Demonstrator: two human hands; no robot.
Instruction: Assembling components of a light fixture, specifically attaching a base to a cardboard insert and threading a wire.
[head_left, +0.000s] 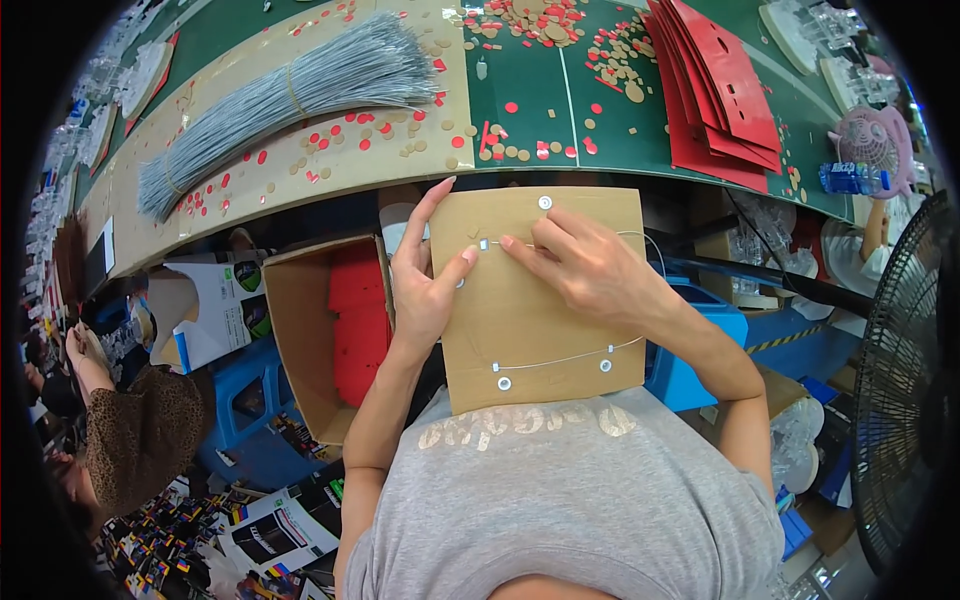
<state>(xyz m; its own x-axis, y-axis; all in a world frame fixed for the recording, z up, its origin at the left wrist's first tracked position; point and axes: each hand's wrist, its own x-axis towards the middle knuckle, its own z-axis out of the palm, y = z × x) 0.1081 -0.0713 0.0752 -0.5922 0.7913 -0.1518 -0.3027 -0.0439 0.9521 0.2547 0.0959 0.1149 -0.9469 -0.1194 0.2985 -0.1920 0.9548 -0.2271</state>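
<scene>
A tan cardboard panel (545, 310) stands in front of me, its lower edge against my grey shirt. My left hand (425, 280) grips its left edge, thumb on the face near a small white clip (484, 244). On the panel's upper part, my right hand (580, 255) has its fingers closed on a thin wire (655, 245), the index fingertip just right of that clip. From there the wire loops around the right edge and runs along the lower part through two more clips. Round white fasteners (545, 203) sit near the top and bottom. My right fingertips are partly hidden.
On the green table (520, 90) lie a bundle of grey wires (290, 105), red sheets (715, 95) and scattered punched discs. An open carton (320, 340) with red pieces stands left. A black fan (905, 380) is at the right; another person (140, 430) sits far left.
</scene>
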